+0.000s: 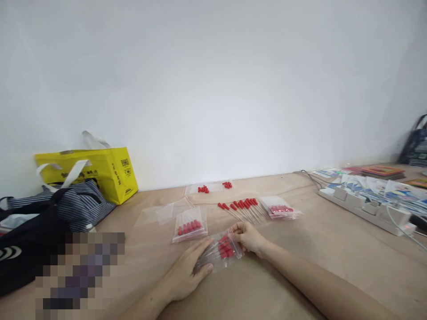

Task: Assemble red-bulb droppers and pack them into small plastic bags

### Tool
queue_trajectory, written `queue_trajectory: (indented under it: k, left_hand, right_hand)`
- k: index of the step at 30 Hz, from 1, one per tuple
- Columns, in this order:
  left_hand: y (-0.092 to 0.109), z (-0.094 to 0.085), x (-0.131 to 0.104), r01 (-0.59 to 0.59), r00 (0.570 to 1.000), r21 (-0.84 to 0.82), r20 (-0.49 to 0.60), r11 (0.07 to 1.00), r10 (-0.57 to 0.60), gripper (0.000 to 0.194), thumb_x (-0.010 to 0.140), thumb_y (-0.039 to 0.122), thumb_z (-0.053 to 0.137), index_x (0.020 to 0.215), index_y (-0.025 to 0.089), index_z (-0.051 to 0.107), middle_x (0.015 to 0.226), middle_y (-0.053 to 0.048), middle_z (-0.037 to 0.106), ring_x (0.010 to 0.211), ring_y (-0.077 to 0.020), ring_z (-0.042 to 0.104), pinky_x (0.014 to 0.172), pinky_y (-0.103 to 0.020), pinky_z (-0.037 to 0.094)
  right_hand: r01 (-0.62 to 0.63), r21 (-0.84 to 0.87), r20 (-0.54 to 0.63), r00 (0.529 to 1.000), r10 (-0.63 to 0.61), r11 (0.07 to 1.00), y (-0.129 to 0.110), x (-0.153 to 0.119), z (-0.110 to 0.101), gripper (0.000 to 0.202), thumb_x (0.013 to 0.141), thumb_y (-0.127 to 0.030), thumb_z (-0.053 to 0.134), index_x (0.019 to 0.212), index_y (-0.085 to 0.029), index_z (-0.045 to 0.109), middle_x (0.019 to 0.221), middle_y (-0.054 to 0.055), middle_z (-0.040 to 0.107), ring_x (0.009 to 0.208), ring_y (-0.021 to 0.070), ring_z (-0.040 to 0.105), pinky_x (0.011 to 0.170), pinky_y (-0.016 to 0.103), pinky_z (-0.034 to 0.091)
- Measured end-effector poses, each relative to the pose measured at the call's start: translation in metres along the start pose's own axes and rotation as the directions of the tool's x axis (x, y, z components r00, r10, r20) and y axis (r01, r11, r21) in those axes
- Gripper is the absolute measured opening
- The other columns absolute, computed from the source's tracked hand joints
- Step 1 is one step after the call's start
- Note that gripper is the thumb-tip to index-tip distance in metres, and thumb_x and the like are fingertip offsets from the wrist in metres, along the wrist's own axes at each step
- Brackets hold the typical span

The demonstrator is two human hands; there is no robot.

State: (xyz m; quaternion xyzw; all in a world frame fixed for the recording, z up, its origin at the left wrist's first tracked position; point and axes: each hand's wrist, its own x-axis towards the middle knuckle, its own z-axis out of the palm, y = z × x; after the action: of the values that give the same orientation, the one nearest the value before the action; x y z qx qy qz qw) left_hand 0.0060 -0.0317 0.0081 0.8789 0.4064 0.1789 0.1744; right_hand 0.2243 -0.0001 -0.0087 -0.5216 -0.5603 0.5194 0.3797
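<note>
A clear zip bag (213, 257) with several red rubber bulbs (227, 249) inside is between my hands, low over the table. My left hand (188, 269) grips its left end, thumb below and fingers above. At the bag's upper right edge, by the red-lined seal, the fingers of my right hand (248, 237) are pinched together. Just beyond lie loose thin droppers (245, 211) with red bulbs, fanned out on the table. To their left is a filled zip bag (190, 226) with a row of red bulbs, and to their right a stack of filled bags (279, 208).
Flat clear bags (167, 212) lie left of the middle, and more red-tipped pieces (203, 190) rest near the wall. A yellow bag (120, 175) and a striped bag (90, 204) stand left. On the right are a white power strip (363, 211), cables and printed packets (376, 186).
</note>
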Motion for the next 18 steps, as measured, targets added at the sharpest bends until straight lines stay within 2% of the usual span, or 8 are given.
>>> queue_trajectory:
  k: [2, 6, 10, 14, 18]
  left_hand:
    - [0.001, 0.000, 0.000, 0.004, 1.000, 0.009, 0.008, 1.000, -0.004, 0.050, 0.080, 0.032, 0.048, 0.128, 0.025, 0.035, 0.132, -0.004, 0.041, 0.118, -0.0231, 0.038, 0.099, -0.041, 0.031]
    - [0.002, 0.000, 0.000, 0.000, 1.000, -0.003, 0.001, 1.000, 0.000, 0.049, 0.080, 0.033, 0.048, 0.127, 0.027, 0.036, 0.132, -0.003, 0.041, 0.119, -0.0229, 0.037, 0.100, -0.042, 0.030]
    - [0.005, -0.002, -0.001, 0.029, 1.000, -0.013, 0.007, 0.999, -0.029, 0.048, 0.079, 0.033, 0.049, 0.126, 0.027, 0.039, 0.132, -0.003, 0.041, 0.120, -0.0234, 0.037, 0.100, -0.042, 0.030]
    - [0.008, -0.004, -0.001, 0.048, 0.999, 0.002, 0.025, 0.999, -0.048, 0.047, 0.079, 0.034, 0.049, 0.125, 0.026, 0.040, 0.132, -0.004, 0.040, 0.120, -0.0245, 0.036, 0.100, -0.043, 0.030]
    - [0.009, -0.005, -0.001, 0.048, 0.998, 0.010, 0.047, 0.999, -0.048, 0.046, 0.080, 0.035, 0.047, 0.124, 0.022, 0.043, 0.132, -0.006, 0.041, 0.120, -0.0250, 0.036, 0.100, -0.042, 0.030]
  right_hand:
    - [-0.001, -0.162, -0.080, 0.997, -0.012, 0.987, 0.001, 0.003, 0.000, 0.012, 0.065, -0.024, 0.057, 0.072, -0.015, 0.051, 0.050, -0.007, 0.050, 0.035, 0.0044, 0.041, 0.033, 0.016, 0.030]
    - [0.030, -0.418, -0.119, 0.989, -0.087, 0.908, -0.006, 0.014, -0.017, 0.002, 0.066, -0.015, 0.054, 0.068, -0.014, 0.054, 0.051, -0.003, 0.054, 0.040, 0.0074, 0.047, 0.038, 0.017, 0.034]
    - [0.104, -0.580, -0.185, 0.949, -0.255, 0.808, -0.025, 0.033, -0.031, 0.011, 0.067, -0.010, 0.050, 0.074, -0.015, 0.058, 0.076, 0.003, 0.063, 0.069, 0.0116, 0.057, 0.059, 0.019, 0.040]
    - [0.079, -0.750, -0.188, 0.927, -0.326, 0.657, -0.036, 0.058, -0.013, 0.016, 0.073, -0.013, 0.047, 0.083, -0.016, 0.059, 0.092, 0.010, 0.062, 0.088, 0.0197, 0.057, 0.070, 0.027, 0.040]
    - [0.000, -0.862, -0.188, 0.929, -0.320, 0.506, -0.036, 0.077, 0.011, 0.021, 0.076, -0.008, 0.043, 0.091, -0.011, 0.056, 0.094, 0.018, 0.060, 0.090, 0.0254, 0.057, 0.071, 0.032, 0.041]
